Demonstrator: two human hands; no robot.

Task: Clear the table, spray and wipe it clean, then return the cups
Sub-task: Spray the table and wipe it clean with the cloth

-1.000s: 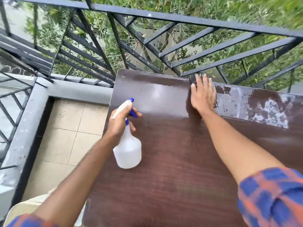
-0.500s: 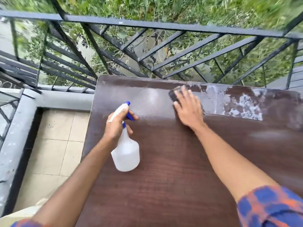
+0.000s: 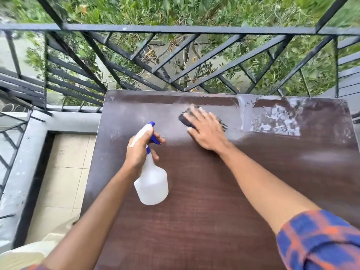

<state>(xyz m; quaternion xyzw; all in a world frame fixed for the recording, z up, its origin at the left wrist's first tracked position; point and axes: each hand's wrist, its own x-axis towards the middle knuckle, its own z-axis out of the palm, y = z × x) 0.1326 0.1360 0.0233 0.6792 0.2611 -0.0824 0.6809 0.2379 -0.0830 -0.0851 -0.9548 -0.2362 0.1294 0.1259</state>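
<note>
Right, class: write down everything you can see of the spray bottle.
The spray bottle is translucent white plastic with a rounded body, a slim neck and a white spray head with a blue nozzle tip and blue trigger. The left hand grips its neck, one finger on the trigger. It leans slightly, over the brown table.

A home balcony: a black metal railing (image 3: 175,29) runs past the tabletop's (image 3: 204,191) far edge, beige floor tiles (image 3: 64,172) alongside, greenery (image 3: 194,10) below.
</note>
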